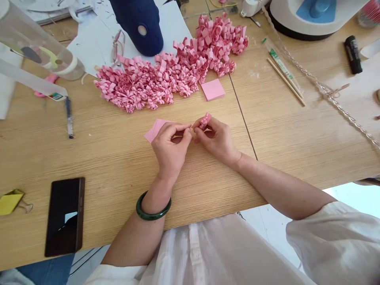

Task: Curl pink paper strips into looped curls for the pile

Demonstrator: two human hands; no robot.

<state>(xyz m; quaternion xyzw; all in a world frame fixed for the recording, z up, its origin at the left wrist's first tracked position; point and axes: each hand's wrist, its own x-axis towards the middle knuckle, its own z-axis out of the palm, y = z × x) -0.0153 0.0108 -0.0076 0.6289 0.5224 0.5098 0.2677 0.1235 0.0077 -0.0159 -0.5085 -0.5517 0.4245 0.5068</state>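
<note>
Over the middle of the table, my left hand (172, 144) and my right hand (218, 138) meet fingertip to fingertip. A small curled pink paper piece (204, 120) is held between the thumb and fingers of my right hand. My left thumb and index finger are pinched together at its left side; what lies between them is too small to make out. Pink paper sheets (156, 128) lie partly under my left hand. Beyond my hands stretches a long heap of curled pink paper flowers (148, 83), with a stack of pink paper squares (213, 89) beside it.
A dark phone (65, 215) and a yellow binder clip (12, 202) lie at the left. A dark blue bottle (139, 27) and a clear plastic bottle (44, 47) are at the back. Wooden chopsticks (286, 82), a braided cord (335, 99) and a black marker (353, 55) lie at the right.
</note>
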